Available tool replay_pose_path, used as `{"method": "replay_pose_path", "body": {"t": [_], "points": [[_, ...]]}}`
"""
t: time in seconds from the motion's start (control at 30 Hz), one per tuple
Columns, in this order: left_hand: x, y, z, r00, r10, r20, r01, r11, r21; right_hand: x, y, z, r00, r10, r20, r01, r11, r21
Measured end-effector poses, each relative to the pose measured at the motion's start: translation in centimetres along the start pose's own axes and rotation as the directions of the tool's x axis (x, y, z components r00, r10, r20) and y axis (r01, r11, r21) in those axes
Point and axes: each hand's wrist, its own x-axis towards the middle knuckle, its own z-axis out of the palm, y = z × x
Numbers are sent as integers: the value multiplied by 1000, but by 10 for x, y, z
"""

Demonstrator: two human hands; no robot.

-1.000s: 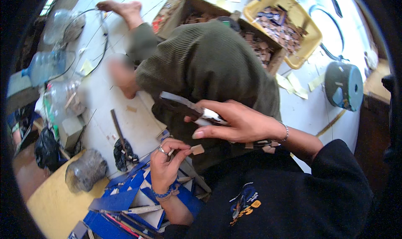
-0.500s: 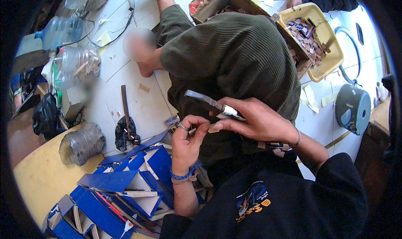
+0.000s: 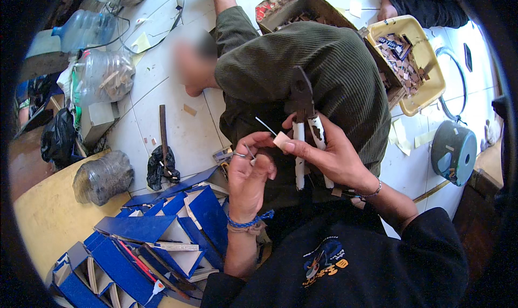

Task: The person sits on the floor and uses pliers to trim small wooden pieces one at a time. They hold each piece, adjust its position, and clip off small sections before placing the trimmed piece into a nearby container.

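Both hands are at work above the dark green corduroy trousers (image 3: 313, 54) of the seated person. The right hand (image 3: 337, 157) is closed around a pair of pliers (image 3: 303, 100), whose 2 worn white handles run down across the palm side while the dark head points away; its thumb also presses a small tan block (image 3: 281, 141) at the fingertips. A thin white stick (image 3: 265, 125) slants up to the left from just beside that block; I cannot tell what holds it. The left hand (image 3: 247, 181), near the block, has loosely curled fingers with a thin grey piece (image 3: 249, 150) among them; whether it is pinched is unclear. Blue cardboard boxes (image 3: 137, 228) lie beside the left forearm. A clear plastic jar (image 3: 105, 177) rests on a yellow board (image 3: 40, 216). On the tiled floor (image 3: 151, 100), beyond the knee, a wooden box (image 3: 337, 14) and a yellow basin (image 3: 431, 98) hold many small tan pieces.
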Motion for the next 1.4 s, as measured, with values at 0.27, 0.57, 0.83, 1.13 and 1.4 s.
{"method": "replay_pose_path", "body": {"t": [0.27, 0.57, 0.83, 1.13, 1.4], "points": [[0, -7, 15, 989, -30, -142, 26, 999, -31, -3, 12, -1, 993, -112, 28, 115, 981, -156], [-1, 27, 14, 975, 83, -206, -114, 983, -143, -37, -42, -24, 984, -118, 130, 155, 934, -321], [-4, 48, 51, 986, 165, -30, -166, 985, -47, -46, -82, -45, 912, -399, 91, 336, 602, -725], [-14, 56, 80, 935, 323, 149, -312, 946, -90, -61, -91, -54, 757, -623, 195, 389, 191, -901], [-18, 46, 94, 940, 293, 175, -274, 953, -126, -57, -65, -60, 717, -665, 209, 358, 93, -929]]}}
